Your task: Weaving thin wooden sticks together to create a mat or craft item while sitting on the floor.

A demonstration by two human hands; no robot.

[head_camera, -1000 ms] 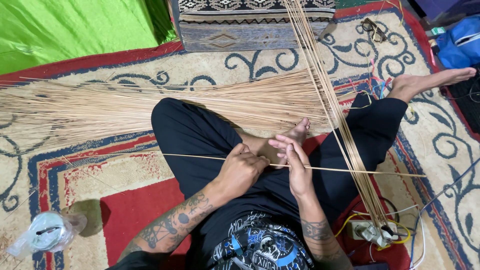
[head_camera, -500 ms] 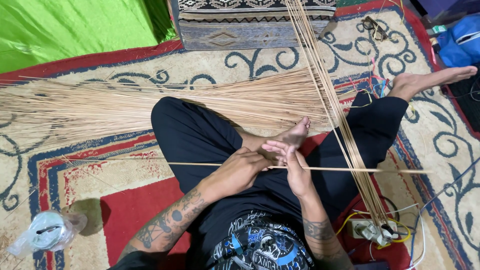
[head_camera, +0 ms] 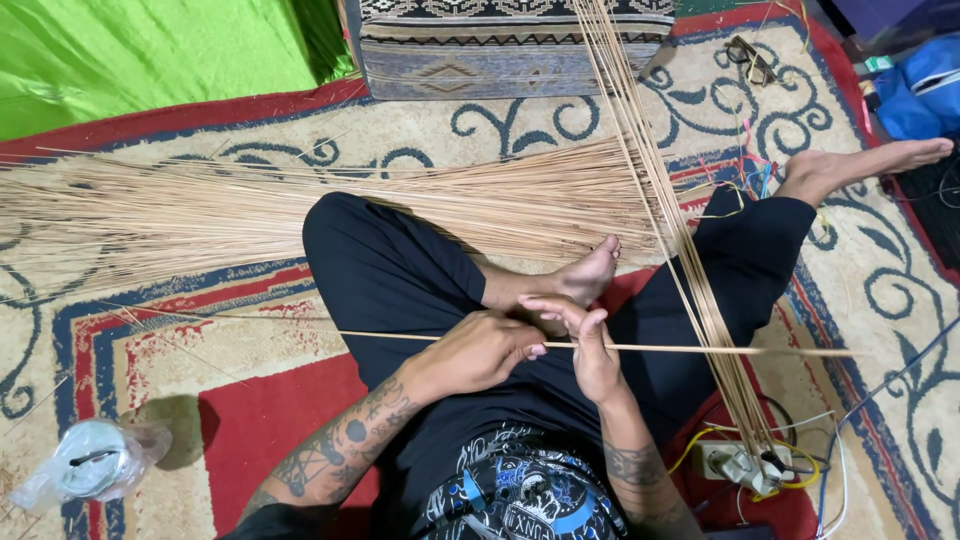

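Note:
I sit on a patterned carpet with black trousers on and bare feet. One long thin stick (head_camera: 700, 349) runs level across my lap. My left hand (head_camera: 480, 352) is closed round it near the middle. Beside it, my right hand (head_camera: 590, 345) pinches the same stick between thumb and fingers. A big loose pile of tan sticks (head_camera: 250, 215) lies spread on the carpet beyond my left knee. A tighter bundle of sticks (head_camera: 680, 240) runs diagonally from the top of the view down over my right leg.
A woven patterned cushion (head_camera: 510, 45) and a green sheet (head_camera: 150, 55) lie at the far side. A clear plastic bag with a roll inside (head_camera: 90, 462) sits at lower left. A power strip with cables (head_camera: 740, 465) is at lower right, a blue bag (head_camera: 925, 90) top right.
The single stick has slid to the right through my hands, its left end now nearer my knee. Both hands have stayed over my lap with small finger shifts.

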